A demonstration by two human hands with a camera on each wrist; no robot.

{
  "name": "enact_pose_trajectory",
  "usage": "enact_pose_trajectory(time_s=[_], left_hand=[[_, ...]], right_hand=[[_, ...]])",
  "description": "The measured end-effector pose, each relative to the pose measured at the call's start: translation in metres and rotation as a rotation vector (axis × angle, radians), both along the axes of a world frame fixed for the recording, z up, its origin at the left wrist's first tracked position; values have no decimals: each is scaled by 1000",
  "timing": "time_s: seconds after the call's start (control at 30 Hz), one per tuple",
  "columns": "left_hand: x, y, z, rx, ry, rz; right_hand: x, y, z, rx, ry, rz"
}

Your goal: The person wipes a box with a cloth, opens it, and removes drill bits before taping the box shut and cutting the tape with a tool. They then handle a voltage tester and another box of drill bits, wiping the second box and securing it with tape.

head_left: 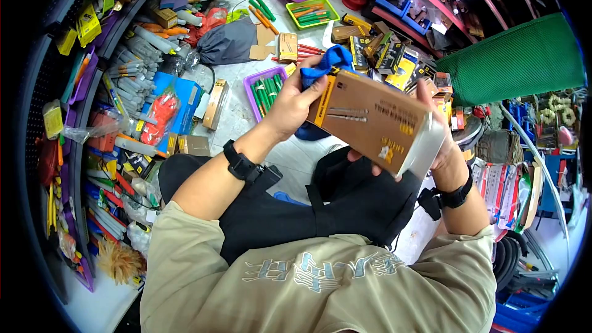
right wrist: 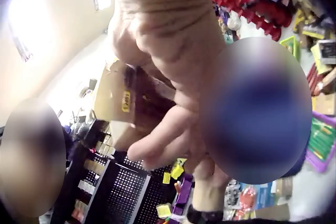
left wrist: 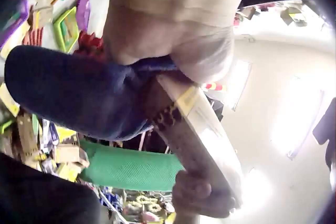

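A brown cardboard box (head_left: 370, 120) with drill bits printed on its face is held tilted above the lap. My left hand (head_left: 295, 103) grips a bunched blue cloth (head_left: 336, 61) against the box's yellow-banded end. In the left wrist view the blue cloth (left wrist: 68, 90) hangs beside the box (left wrist: 194, 134). My right hand (head_left: 441, 132) holds the box's other end, with fingertips showing beneath its lower edge. In the right wrist view the right hand (right wrist: 168, 77) spreads along the box (right wrist: 113, 98), whose end bears a small yellow label.
A purple basket (head_left: 250, 83) of green marker-like sticks stands on the floor ahead, with a yellow-green basket (head_left: 338, 11) beyond. Boxes (head_left: 391, 55) pile up ahead right, near a green mesh roll (head_left: 512, 58). Bundled goods crowd the left shelf (head_left: 102, 74).
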State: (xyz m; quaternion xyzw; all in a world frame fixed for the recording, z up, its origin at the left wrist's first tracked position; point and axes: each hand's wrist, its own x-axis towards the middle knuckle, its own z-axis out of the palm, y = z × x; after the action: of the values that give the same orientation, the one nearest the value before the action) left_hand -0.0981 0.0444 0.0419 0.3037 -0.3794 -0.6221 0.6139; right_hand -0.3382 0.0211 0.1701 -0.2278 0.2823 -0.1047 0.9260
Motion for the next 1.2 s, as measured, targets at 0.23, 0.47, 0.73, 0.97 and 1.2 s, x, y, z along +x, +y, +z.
enact_pose_trajectory(time_s=[0.23,0.47,0.73,0.97,1.2], left_hand=[[-1,14,30,347,263,38],[-12,21,17,248,-99,32],[16,41,57,14,-498,-167],[27,44,60,-583,-587,-282],[42,20,38,-448,-604,-175]], right_hand=[[-5,-3,-76,-1238,203,-383],[54,9,-86,-1178,64,-622],[55,-1,-84,-1360,208,-761],[69,5,-89,-1077,194,-850],[94,64,-84,-1059,68,-626]])
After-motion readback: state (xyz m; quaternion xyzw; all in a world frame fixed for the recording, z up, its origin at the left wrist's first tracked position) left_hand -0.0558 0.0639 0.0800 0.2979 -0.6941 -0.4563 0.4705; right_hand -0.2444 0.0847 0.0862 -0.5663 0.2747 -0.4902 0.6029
